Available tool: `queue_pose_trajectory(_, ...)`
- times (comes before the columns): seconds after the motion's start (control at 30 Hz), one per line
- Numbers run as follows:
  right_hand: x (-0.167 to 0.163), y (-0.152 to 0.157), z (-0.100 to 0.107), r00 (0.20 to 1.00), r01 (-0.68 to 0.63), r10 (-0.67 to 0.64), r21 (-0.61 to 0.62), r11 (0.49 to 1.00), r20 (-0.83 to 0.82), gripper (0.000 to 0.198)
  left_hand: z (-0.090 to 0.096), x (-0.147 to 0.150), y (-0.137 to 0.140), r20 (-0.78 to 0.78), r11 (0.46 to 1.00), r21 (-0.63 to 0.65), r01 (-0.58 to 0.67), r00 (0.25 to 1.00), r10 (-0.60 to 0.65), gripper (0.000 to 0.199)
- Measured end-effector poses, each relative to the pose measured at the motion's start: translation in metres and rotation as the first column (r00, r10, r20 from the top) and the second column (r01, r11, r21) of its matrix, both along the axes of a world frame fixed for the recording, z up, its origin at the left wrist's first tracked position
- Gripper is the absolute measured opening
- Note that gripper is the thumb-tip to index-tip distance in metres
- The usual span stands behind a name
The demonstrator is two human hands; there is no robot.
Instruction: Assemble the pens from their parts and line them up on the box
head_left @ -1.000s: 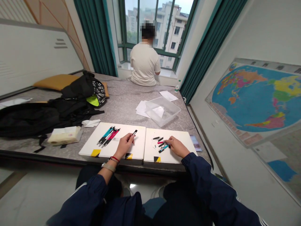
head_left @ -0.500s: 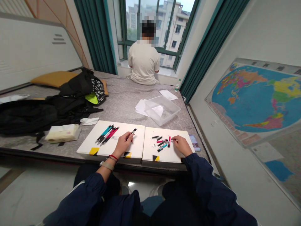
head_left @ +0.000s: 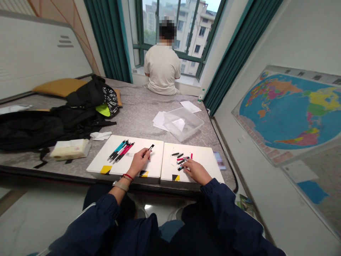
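Head view: left hand (head_left: 138, 163) pinches black pen (head_left: 149, 149); right hand (head_left: 195, 170) seemingly touches pen parts (head_left: 183, 159).

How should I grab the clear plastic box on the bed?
Take the clear plastic box by its rim on the near long side, reaching from above: it sits open-topped and apart from the white boards, with thin upright walls and white paper tucked against its far-left side.

One head-worn camera looks forward and down. It sits close above the bed's (head_left: 138, 113) near edge. It faces the window (head_left: 170, 32).
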State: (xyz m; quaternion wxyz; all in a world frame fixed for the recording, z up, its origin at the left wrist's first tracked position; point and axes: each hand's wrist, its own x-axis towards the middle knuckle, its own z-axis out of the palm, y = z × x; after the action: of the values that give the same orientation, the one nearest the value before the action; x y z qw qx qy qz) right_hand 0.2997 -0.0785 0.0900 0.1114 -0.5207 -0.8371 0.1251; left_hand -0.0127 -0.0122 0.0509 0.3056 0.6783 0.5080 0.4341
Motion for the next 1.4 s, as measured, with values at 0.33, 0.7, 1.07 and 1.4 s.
queue_pose_trajectory(0.33, 0.012, -0.003, -0.006, 0.999, 0.023, -0.023, 0.007, 1.000, -0.048, 0.016, 0.000, 0.000, 0.000, 0.023, 1.000, -0.011, 0.010, 1.000, -0.009, 0.034)
queue_pose_trajectory(0.7, 0.046, 0.026, 0.015, 0.970, 0.241, -0.234, 0.132, 0.961, -0.069, 0.011, 0.001, -0.001, -0.001, 0.044, 1.000, -0.021, 0.001, 0.999, 0.000, 0.032)
queue_pose_trajectory(1.07, 0.074, 0.009, -0.011, 0.938, 0.343, -0.343, -0.015, 0.939, -0.038, 0.005, 0.003, -0.001, -0.003, 0.074, 0.999, -0.043, 0.015, 0.997, -0.012, 0.034)
queue_pose_trajectory(1.4, 0.064, -0.007, -0.038, 0.841, 0.511, -0.477, 0.085, 0.855, -0.255, 0.020, -0.001, 0.004, -0.003, -0.063, 0.996, -0.066, 0.054, 0.996, -0.058, 0.031)
